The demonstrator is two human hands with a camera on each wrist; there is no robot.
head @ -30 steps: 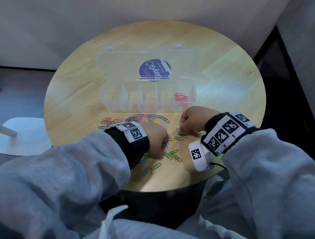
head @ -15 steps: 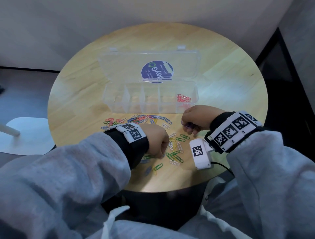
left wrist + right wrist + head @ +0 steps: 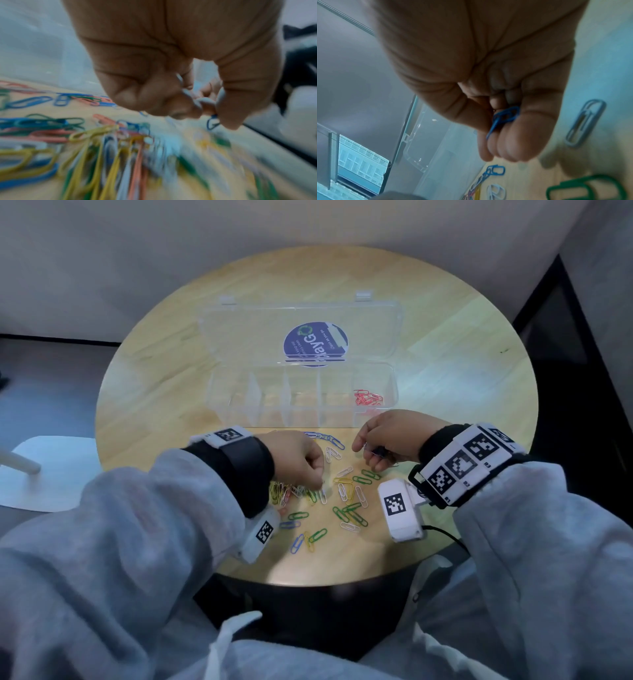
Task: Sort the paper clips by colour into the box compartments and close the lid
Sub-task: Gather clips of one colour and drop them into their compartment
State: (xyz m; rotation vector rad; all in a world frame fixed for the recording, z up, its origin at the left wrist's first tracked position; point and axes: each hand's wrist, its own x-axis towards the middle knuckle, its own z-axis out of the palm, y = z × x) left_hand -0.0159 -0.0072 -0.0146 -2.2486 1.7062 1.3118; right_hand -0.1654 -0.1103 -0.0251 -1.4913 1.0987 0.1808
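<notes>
A clear compartment box [image 3: 219, 402] stands open at mid-table, its lid [image 3: 239, 333] laid back. Red clips [image 3: 368, 398] lie in its rightmost compartment; the other compartments look bare. Loose paper clips [image 3: 346, 498] of mixed colours are scattered in front of the box. My left hand [image 3: 317, 481] hovers over them with curled fingers. In the blurred left wrist view the left hand [image 3: 209, 112] pinches a blue clip [image 3: 212, 123], with pale clips tucked in the fingers. My right hand [image 3: 371, 455] is raised just before the box and pinches a blue clip [image 3: 505, 117].
The round wooden table [image 3: 462, 378] ends close to my body. A chain of blue clips [image 3: 325, 438] lies just before the box front. A white chair seat [image 3: 44, 470] is at the left, beyond the table. A dark panel stands at the right.
My right hand has come up off the table with a blue clip between its fingers. My left hand has rolled at the wrist and shifted a little over the loose clips.
</notes>
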